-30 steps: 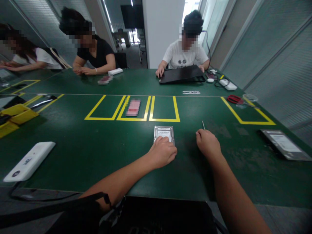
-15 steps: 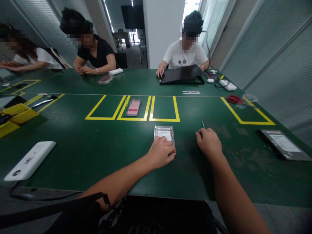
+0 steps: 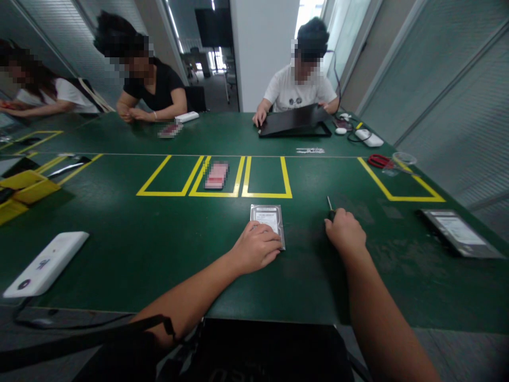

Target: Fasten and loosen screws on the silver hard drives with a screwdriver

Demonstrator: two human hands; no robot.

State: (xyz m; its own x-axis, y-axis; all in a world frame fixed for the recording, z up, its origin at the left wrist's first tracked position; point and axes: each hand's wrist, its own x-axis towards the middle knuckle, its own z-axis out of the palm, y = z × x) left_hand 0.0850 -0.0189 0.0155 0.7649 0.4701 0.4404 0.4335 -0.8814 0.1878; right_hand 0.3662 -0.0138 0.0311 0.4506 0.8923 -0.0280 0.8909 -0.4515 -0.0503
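Note:
A silver hard drive [image 3: 274, 218] with a white label lies flat on the green table. My left hand [image 3: 256, 245] is over its near part, fingers curled across it and hiding that end. To the right, my right hand [image 3: 347, 232] is closed around a screwdriver [image 3: 331, 212]. Its thin metal shaft points away from me and up to the left; most of the dark handle is hidden in the fist. The screwdriver tip is apart from the drive.
Another drive [image 3: 457, 231] lies at the right. A white power bank [image 3: 47, 263] with a cable is at the left, near yellow bins [image 3: 37, 190]. A pink phone [image 3: 217, 175] lies inside yellow tape. Red-handled scissors [image 3: 379, 161] are far right. Across the table, a person handles a black panel [image 3: 294, 122].
My right hand has shifted slightly right, and more of the screwdriver's dark handle shows. My left hand has moved a little, showing the drive's lower right corner. The view has shifted slightly.

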